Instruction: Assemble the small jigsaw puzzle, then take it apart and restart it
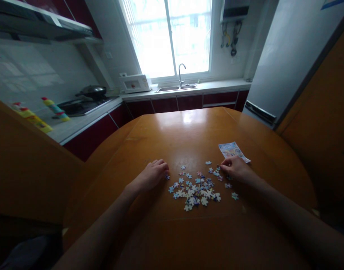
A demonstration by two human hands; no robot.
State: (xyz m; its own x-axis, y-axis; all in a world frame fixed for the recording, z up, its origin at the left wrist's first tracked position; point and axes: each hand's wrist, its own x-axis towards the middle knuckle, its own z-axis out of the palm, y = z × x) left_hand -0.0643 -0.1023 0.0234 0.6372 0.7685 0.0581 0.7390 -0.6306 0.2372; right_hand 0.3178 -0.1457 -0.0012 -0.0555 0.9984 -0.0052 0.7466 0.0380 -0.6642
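Several small jigsaw pieces [197, 189] lie scattered in a loose heap on a round wooden table [188, 131]. My left hand [153, 174] rests on the table at the heap's left edge, fingers curled, its fingertips by a blue piece [167, 177]. My right hand [235, 168] sits at the heap's right side, fingers pinched together on a piece near the top right of the pile. A small printed picture card [233, 150] lies flat just beyond my right hand.
A kitchen counter with a sink and tap [179, 84], a white microwave [135, 83] and a stove with a pan [91, 92] runs behind the table. Bottles [55, 108] stand at the left. A tall fridge [284, 63] rises at the right.
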